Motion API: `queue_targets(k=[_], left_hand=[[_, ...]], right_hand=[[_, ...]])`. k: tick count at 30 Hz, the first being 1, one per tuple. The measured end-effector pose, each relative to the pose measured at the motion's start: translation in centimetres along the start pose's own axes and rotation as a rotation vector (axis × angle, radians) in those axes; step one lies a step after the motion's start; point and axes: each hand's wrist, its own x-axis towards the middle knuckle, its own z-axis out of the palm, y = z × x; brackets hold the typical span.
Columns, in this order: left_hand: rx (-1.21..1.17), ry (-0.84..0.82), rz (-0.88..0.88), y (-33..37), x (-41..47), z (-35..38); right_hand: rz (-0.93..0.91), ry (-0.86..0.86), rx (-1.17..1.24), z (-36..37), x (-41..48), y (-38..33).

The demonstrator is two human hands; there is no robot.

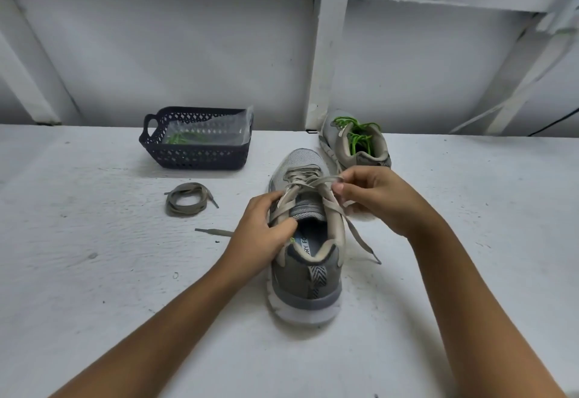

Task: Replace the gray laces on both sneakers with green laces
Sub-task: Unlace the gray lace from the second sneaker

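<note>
Gray lace (302, 178), flat and woven, runs criss-cross through the eyelets of the near sneaker (305, 284), slack over the tongue. The right hand (372, 197) pinches one strand of that gray lace between thumb and fingertips, just off the upper eyelets on the right. One tail drops down that side and its dark tip lies on the table (94, 272); the other tail pokes out flat on the table from under the left hand (260, 231). That hand grips the sneaker's left collar, fingers curled over the padded rim and thumb by the tongue.

The sneaker stands upright mid-table, heel toward the camera: pale mesh toe, smooth beige and gray panels, a herringbone pull tab and a thick white sole.

Behind it to the right sits the far sneaker (344, 146), close but apart, threaded with a round, bright green lace (360, 139) that loops loosely over its opening.

Off to the left lies a coil (185, 201) of flat gray lacing, wound into a rough ring. Beyond it is a dark plastic basket (200, 157), rectangular, with diamond cutouts and a loop handle. Inside sits a clear, crinkled bag (213, 128) with something green showing through.

The table is white, rough and speckled.
</note>
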Motion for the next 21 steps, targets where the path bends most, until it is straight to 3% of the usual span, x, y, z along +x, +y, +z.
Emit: queue_targets(k=[6,10,13,16,21], left_hand=[[-0.010,0.011,-0.012,0.2,0.0,0.0],[-0.023,0.021,-0.005,0.1,-0.1,0.0],[-0.025,0.032,-0.009,0.1,-0.1,0.1],[-0.017,0.034,-0.003,0.1,-0.1,0.1],[-0.016,0.038,-0.009,0.0,-0.1,0.2]], right_hand=[[-0.016,0.203,0.267,0.7,1.1,1.1],[-0.001,0.085,0.140,0.6,0.3,1.8],[-0.089,0.059,0.002,0.4,-0.4,1.9],[-0.147,0.183,0.026,0.8,-0.6,2.1],[-0.151,0.564,0.124,1.5,0.1,2.6]])
